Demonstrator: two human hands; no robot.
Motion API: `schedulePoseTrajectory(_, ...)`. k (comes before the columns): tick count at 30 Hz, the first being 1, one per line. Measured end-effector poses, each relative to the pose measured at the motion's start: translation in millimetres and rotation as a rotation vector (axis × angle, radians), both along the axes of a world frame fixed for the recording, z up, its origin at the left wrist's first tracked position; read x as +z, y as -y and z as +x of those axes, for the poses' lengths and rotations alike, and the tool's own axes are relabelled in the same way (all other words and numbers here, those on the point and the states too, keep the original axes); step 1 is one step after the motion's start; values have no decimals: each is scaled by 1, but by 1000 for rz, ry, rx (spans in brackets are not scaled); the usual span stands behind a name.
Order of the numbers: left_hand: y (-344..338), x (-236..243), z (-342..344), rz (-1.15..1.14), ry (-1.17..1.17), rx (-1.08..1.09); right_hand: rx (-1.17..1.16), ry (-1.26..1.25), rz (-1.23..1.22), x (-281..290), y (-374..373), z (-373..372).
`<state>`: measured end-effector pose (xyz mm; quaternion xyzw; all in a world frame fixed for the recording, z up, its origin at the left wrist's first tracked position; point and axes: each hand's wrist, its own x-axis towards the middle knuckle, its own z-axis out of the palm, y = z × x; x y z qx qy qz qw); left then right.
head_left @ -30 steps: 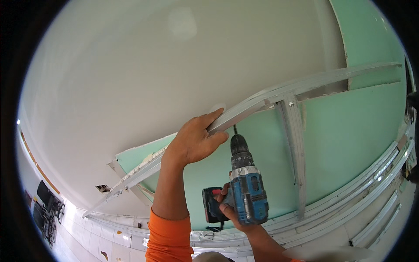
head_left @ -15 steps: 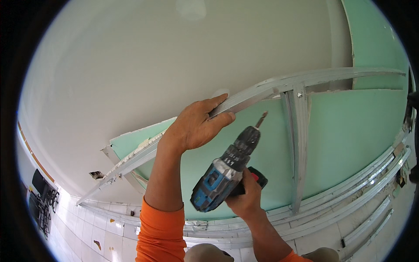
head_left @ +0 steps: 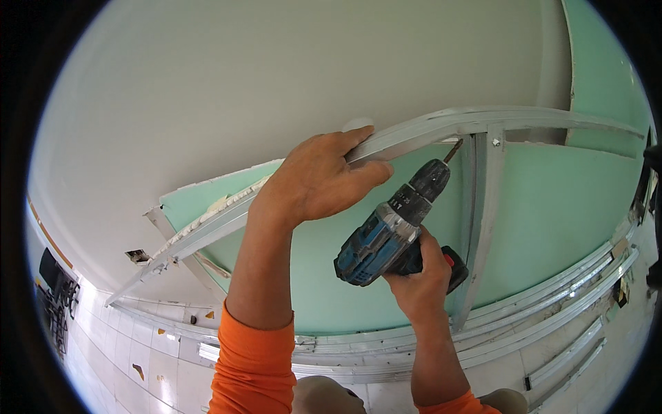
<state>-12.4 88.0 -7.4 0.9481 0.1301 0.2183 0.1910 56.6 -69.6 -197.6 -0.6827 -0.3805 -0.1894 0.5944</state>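
My left hand [head_left: 321, 172] is wrapped over a long galvanised metal channel [head_left: 414, 138], thumb on the near side and fingers on the far side. In my right hand [head_left: 424, 279] is a blue and black cordless drill [head_left: 379, 241], gripped by its handle. Its bit [head_left: 454, 150] points up and to the right, close beneath the channel. An upright metal stud [head_left: 487, 221] meets the channel just right of the bit, with a screw head [head_left: 496, 143] near its top.
Green plasterboard [head_left: 565, 207] stands behind the frame, against a pale wall [head_left: 310, 62]. Long metal channels [head_left: 538, 331] lie along the tiled floor [head_left: 138, 345]. An opening in the wall [head_left: 138, 256] shows at left. Black metal furniture [head_left: 58, 297] stands at far left.
The drill has moved up and to the right, bringing its bit near the stud's top. My left hand keeps its hold on the channel, and the view has shifted slightly.
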Motion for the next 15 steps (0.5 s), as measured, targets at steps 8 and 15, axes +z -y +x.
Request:
schedulePoseTrajectory(8, -5, -4, 0, 105, 26, -18, -28, 1, -16, 0, -5, 3)
schedulePoseTrajectory(15, -10, -8, 2, 89, 74, -56, -53, 58, -2, 2, -8, 4)
